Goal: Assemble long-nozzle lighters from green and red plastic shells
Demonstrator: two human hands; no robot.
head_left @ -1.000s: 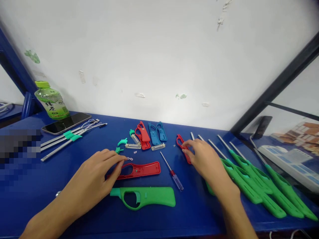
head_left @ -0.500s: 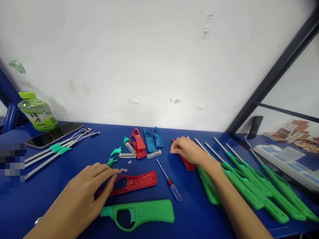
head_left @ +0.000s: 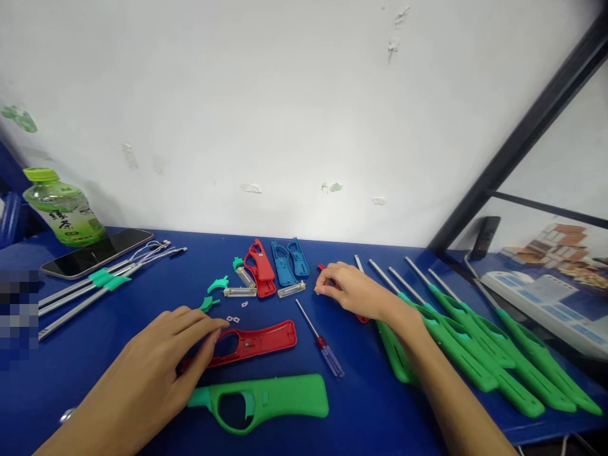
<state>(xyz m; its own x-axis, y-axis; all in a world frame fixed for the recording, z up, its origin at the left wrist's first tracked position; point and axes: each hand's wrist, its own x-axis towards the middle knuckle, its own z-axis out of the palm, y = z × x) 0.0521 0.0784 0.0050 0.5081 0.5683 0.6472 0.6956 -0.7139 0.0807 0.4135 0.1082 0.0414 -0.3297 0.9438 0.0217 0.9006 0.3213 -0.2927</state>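
Note:
My left hand (head_left: 166, 354) has thumb and index finger closed at the rim of a red lighter casing half (head_left: 270, 339), which lies with its inside up. A small part sits in that casing half. My right hand (head_left: 351, 288) is in a pinch; whatever tiny thing is between its fingertips I cannot make out. Under the right hand, another red casing piece (head_left: 362, 318) is mostly hidden. Just beyond my left fingertips lie small pale pieces (head_left: 232, 319). A green lighter body (head_left: 289, 396) lies nearest to me, and a screwdriver (head_left: 330, 358) rests between the hands.
Green lighters (head_left: 479, 361) with metal tubes line the right side. Clear fuel tanks (head_left: 240, 292), green triggers (head_left: 218, 284), red casings (head_left: 259, 266) and blue casings (head_left: 285, 266) lie at the back. Metal tubes (head_left: 85, 301), a phone (head_left: 99, 252) and a bottle (head_left: 66, 212) are left.
My right hand has moved slightly left, off the red casing piece, with its fingertips pinched. My left hand stays at the red casing half. The view has shifted a little.

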